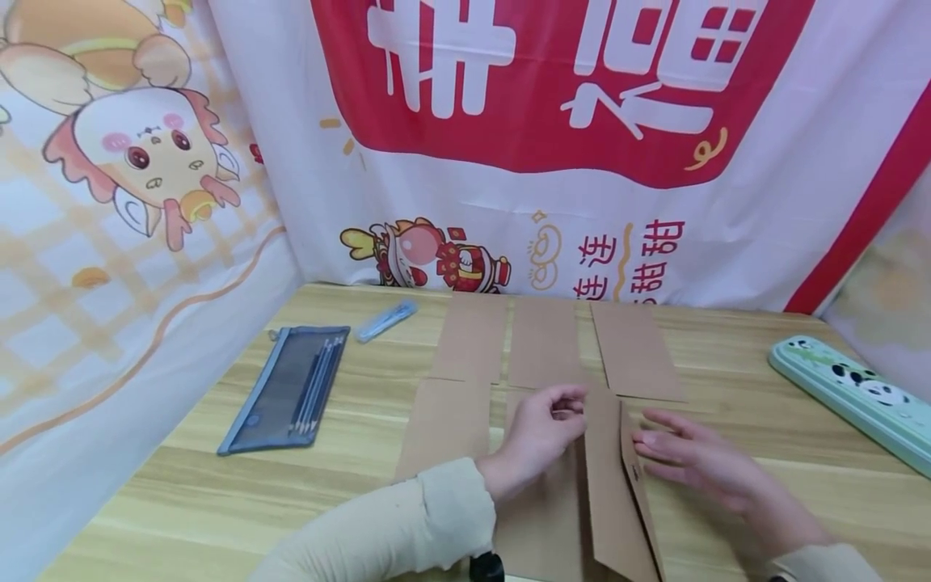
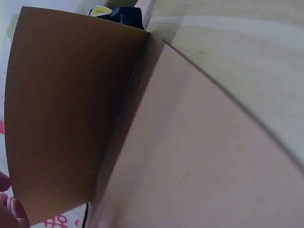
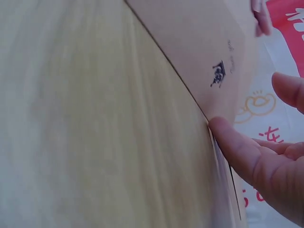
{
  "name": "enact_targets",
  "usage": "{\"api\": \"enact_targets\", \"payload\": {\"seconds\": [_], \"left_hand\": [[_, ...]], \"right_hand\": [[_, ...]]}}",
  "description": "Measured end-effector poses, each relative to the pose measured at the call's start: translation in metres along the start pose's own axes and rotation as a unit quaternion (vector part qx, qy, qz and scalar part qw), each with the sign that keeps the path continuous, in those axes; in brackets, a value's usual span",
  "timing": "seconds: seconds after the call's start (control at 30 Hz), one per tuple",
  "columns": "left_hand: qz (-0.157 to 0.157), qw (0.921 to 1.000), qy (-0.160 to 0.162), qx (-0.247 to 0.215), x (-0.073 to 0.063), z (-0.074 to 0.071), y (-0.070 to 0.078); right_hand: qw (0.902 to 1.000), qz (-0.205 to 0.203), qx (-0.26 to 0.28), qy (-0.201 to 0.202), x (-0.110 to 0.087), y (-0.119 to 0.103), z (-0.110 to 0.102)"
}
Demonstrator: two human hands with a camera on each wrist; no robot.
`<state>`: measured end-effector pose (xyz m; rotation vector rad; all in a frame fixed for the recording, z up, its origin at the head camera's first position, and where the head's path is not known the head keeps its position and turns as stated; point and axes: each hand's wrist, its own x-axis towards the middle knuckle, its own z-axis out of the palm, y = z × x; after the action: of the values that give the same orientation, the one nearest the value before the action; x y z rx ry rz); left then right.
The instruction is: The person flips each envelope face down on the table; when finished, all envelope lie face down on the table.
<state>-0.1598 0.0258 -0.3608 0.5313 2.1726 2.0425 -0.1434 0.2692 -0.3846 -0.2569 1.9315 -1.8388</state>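
Note:
A folded brown kraft card (image 1: 618,493) stands partly raised before me, its leaves spread. Small black print (image 3: 218,75) marks its outer face. My left hand (image 1: 541,432) is at its far upper edge, fingers curled at the border; in the left wrist view the left fingers (image 2: 12,209) overlap the edge of the shaded leaf (image 2: 61,109). My right hand (image 1: 701,457) is on the right of the card with fingers extended, and in the right wrist view a fingertip (image 3: 221,126) touches the card's edge. Another brown sheet (image 1: 541,517) lies beneath my left forearm.
Several brown sheets (image 1: 469,335) lie in rows toward the back. A blue mesh pouch (image 1: 287,388) with pencils and a slim light-blue item (image 1: 385,321) are at left. On the right is a green panda pencil case (image 1: 851,396). Printed cloth (image 1: 451,194) hangs behind the table.

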Motion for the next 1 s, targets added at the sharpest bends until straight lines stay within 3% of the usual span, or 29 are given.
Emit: {"api": "enact_targets", "payload": {"seconds": [0.2, 0.43, 0.7, 0.87, 1.0], "left_hand": [[0.033, 0.9991, -0.016, 0.024, 0.007, 0.006, 0.006], [0.034, 0.9979, -0.045, 0.033, 0.016, 0.020, 0.016], [0.063, 0.9906, -0.069, 0.100, 0.025, 0.037, 0.029], [0.067, 0.9877, -0.076, 0.120, 0.028, 0.042, 0.033], [0.067, 0.9870, -0.080, 0.122, 0.029, 0.046, 0.035]], "right_hand": [[0.9996, 0.000, 0.029, 0.002, 0.004, 0.000, 0.003], [0.9980, -0.008, 0.063, 0.004, 0.002, 0.004, 0.003], [0.9895, -0.057, 0.119, -0.060, -0.003, 0.009, -0.003], [0.9965, -0.044, 0.071, 0.004, -0.005, 0.004, -0.008], [0.9950, -0.070, 0.065, 0.029, -0.011, -0.005, -0.013]]}}
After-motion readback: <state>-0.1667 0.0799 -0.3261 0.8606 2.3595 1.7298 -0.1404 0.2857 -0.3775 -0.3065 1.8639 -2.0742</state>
